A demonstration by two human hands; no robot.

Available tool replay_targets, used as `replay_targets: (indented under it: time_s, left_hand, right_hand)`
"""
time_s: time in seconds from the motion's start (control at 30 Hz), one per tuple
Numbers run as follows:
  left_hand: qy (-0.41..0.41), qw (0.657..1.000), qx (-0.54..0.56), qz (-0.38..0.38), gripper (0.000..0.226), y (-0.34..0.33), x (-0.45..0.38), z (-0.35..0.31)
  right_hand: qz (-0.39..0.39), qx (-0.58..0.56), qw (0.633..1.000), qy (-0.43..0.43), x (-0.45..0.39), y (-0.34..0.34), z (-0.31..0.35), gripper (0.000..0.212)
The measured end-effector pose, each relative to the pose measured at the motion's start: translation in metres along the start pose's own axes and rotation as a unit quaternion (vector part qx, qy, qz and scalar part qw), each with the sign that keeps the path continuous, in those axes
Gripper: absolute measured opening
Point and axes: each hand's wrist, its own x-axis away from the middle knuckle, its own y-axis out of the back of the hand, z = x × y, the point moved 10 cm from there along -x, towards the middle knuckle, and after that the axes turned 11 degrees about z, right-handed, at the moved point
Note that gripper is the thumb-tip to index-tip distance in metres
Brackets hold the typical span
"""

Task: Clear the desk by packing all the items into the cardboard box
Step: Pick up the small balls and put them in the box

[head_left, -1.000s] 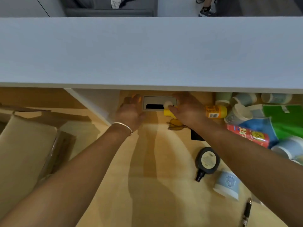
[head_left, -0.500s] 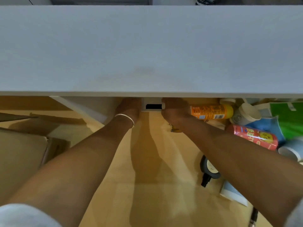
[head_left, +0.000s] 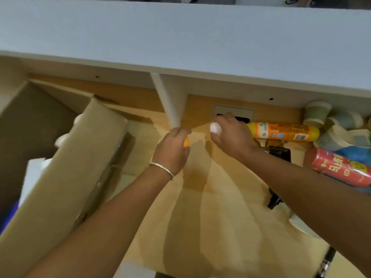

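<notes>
Left hand grips an orange ball, right hand a white ball; I judge we're midway, bottles and cups still off the cardboard box.

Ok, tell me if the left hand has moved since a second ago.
Yes. The left hand has pulled back towards the person, away from the grey cable port it reached beside.

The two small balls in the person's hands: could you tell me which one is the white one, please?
The white ball is the one gripped in the right hand, near the yellow-orange bottle. The left hand holds an orange ball, mostly hidden by its fingers.
</notes>
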Motion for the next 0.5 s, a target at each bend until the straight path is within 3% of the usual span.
replay_targets:
  time_s: [0.27,0.37,0.5]
  left_hand:
    - [0.045,0.969,0.027,-0.243,0.043,0.161,0.185,0.029]
    - [0.105,0.955,0.007,-0.278,0.041,0.209,0.243,0.074]
    - [0.166,0.946,-0.004,-0.279,0.044,0.243,0.285,0.153]
  right_hand:
    - [-0.086,-0.171,0.952,0.237,0.064,0.069,0.191,0.034]
    - [-0.087,-0.199,0.934,0.285,0.074,0.089,0.272,0.037]
    - [-0.076,-0.182,0.938,0.284,0.061,0.085,0.358,0.041]
